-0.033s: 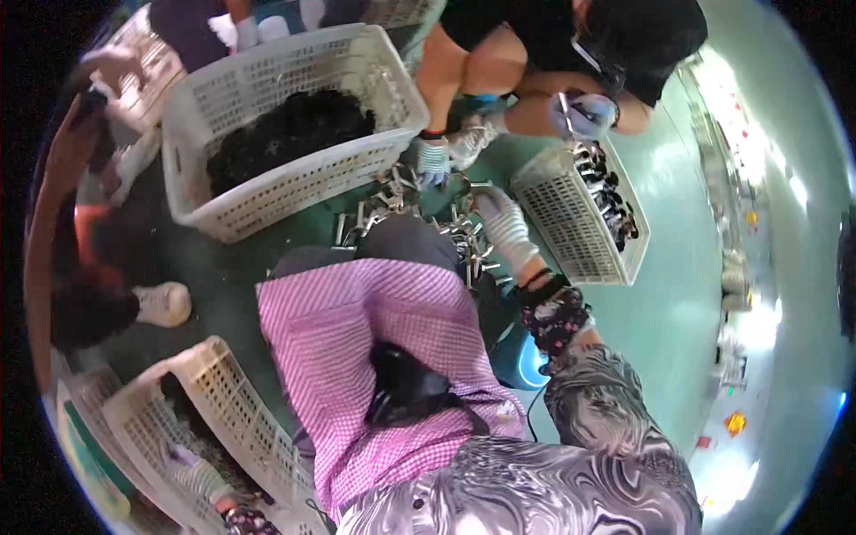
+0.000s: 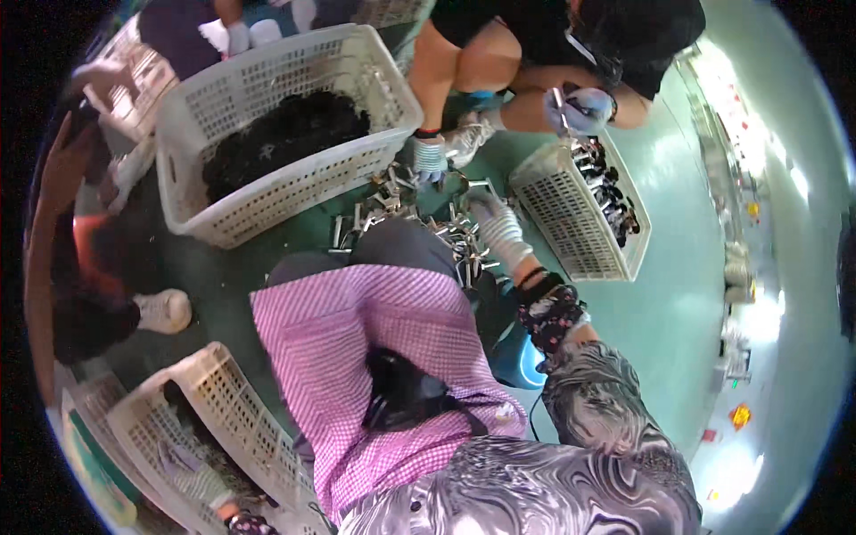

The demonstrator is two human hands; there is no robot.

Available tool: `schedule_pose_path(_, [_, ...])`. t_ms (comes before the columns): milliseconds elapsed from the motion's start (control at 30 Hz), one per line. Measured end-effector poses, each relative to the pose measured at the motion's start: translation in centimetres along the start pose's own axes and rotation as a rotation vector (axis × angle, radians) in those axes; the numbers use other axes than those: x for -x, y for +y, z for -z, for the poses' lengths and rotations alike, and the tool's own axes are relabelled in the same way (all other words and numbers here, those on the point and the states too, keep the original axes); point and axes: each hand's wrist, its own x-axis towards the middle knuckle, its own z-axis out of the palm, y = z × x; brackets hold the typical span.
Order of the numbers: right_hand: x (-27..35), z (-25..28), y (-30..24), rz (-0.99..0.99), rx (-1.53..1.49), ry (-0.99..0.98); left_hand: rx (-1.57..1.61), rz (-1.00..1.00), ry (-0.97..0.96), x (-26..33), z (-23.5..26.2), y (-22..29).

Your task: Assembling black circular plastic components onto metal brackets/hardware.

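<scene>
My right hand [image 2: 499,230], in a striped work glove, is at the right side of a heap of small metal parts with black portions [image 2: 459,236] on the floor. Its fingers curl down among the parts; what they grip, if anything, is hidden. Far to the lower left, my left hand [image 2: 198,477], gloved too, reaches into a white slatted crate [image 2: 234,392]. Its fingers look stretched out and apart, with nothing plainly held. Across the heap, a co-worker's gloved hand [image 2: 430,159] touches the parts, while their other hand [image 2: 584,111] holds a silvery part over another crate.
A large white crate [image 2: 294,187] holding dark pieces stands beyond the heap at left. The smaller crate [image 2: 571,218], filled with metal and black parts, sits at right. A shoe [image 2: 165,312] is on the floor at left. A blue rounded object [image 2: 522,357] is beside my right forearm.
My right hand has shifted slightly left and down at the heap. My left hand remains in the crate, nearly unmoved. The view has shifted a little.
</scene>
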Motion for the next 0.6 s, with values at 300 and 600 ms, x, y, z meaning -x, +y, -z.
schedule_pose_path(300, [4.2, -7.3, 7.3, -0.551, 0.385, -0.269, -0.142, -1.133, -0.634, 3.5, -1.0, 24.4])
schedule_pose_path(600, [0.3, -11.1, 8.1, -0.378, 0.729, -0.471, -0.212, -1.27, -0.99, 5.0, -4.2, 28.5])
